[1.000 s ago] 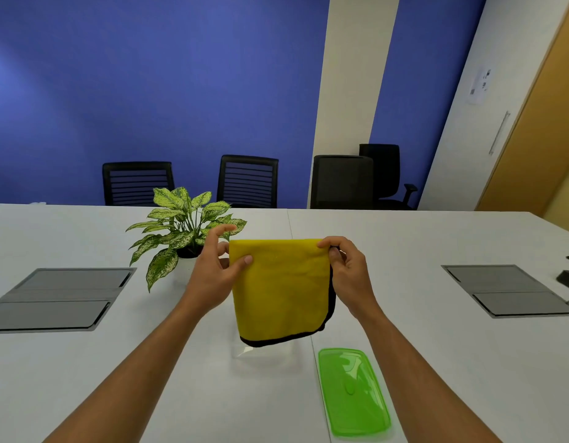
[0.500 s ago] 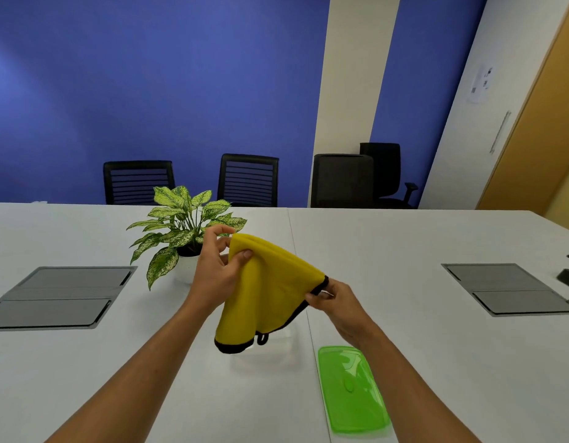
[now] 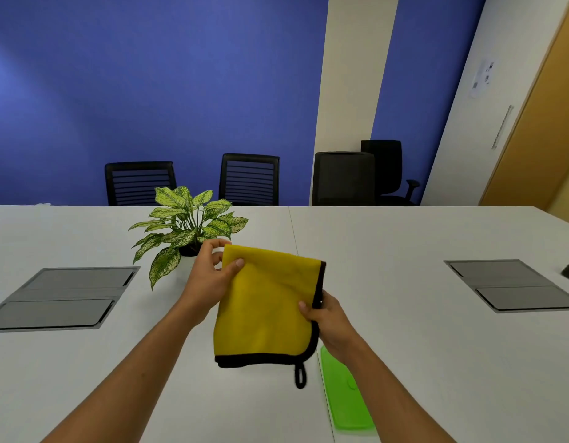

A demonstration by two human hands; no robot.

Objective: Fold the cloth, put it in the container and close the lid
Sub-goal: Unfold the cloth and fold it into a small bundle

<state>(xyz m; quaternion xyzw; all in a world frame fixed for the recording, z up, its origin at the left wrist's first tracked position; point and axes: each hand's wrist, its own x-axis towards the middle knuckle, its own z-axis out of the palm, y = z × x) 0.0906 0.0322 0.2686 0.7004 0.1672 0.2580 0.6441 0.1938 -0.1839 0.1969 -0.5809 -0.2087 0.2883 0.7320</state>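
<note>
You hold the yellow microfibre cloth with black edging (image 3: 265, 306) up above the white table (image 3: 404, 244), between both of your hands. Your left hand (image 3: 209, 279) pinches the cloth's upper left corner, thumb on the near face and fingers behind it. Your right hand (image 3: 328, 318) grips the black-trimmed right edge lower down, thumb pressed on the yellow face. The cloth looks folded over along its top edge and hangs slightly tilted, its black-bound bottom hem level with your forearms. A small black hanging loop (image 3: 299, 377) dangles from the lower right corner.

The translucent green plastic lid (image 3: 344, 401) lies flat on the table just beside your right forearm, below and to the right of the cloth. The container itself cannot be made out; the cloth covers the spot in front of you.

A potted plant with green and cream speckled leaves (image 3: 184, 225) stands on the table behind your left hand.
</note>
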